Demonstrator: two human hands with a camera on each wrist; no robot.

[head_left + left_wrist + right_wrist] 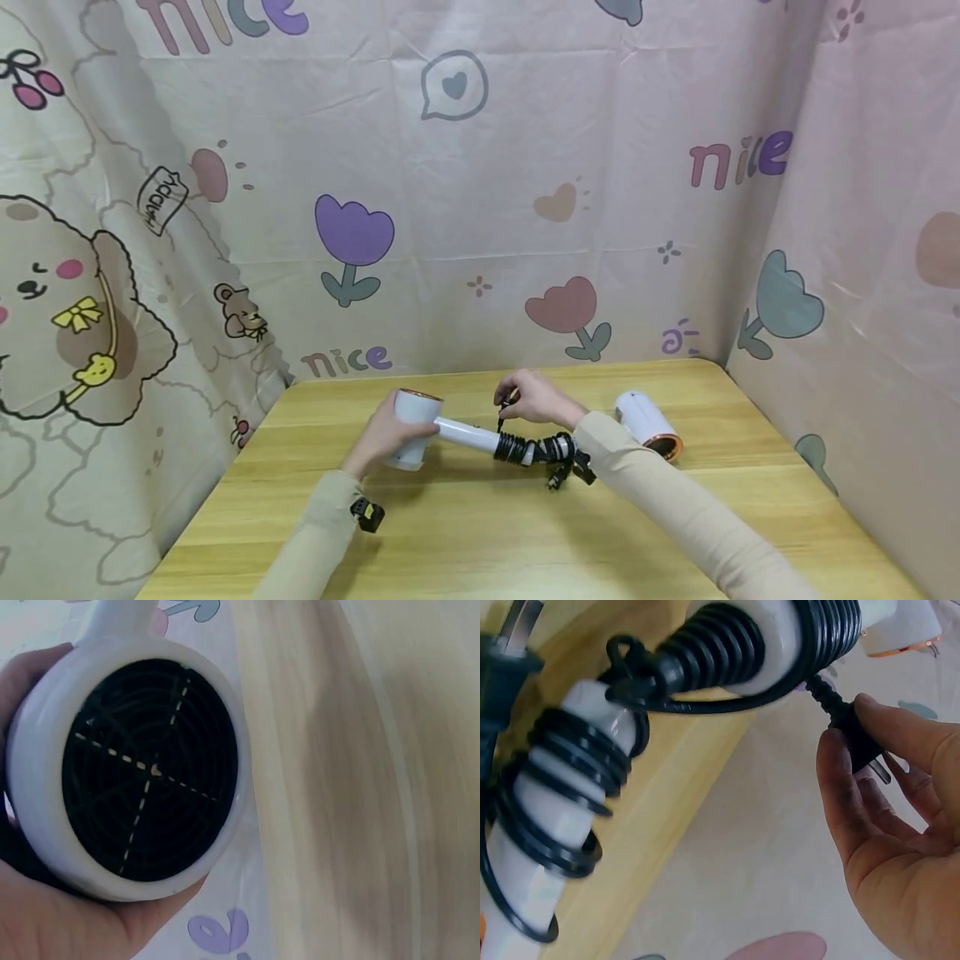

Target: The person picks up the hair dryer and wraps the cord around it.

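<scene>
My left hand [384, 437] grips a white hair dryer [418, 408] round its barrel, copper rim upward. The left wrist view shows the barrel's black round grille [150, 772]. The dryer's white handle [467, 435] points right, with a black cord [510, 448] wound round its end. Above that handle, my right hand [538, 397] pinches the cord's black plug [857, 739] between thumb and fingers, prongs showing. A second white hair dryer [639, 415] lies on the right, partly hidden by my right sleeve. Its handle [544, 817] also has black cord wrapped round it.
The second dryer's black plug [558, 477] lies on the wooden table [480, 533] near the handles. A patterned curtain [465, 208] stands behind the table and on both sides. Small black cameras sit on both wrists.
</scene>
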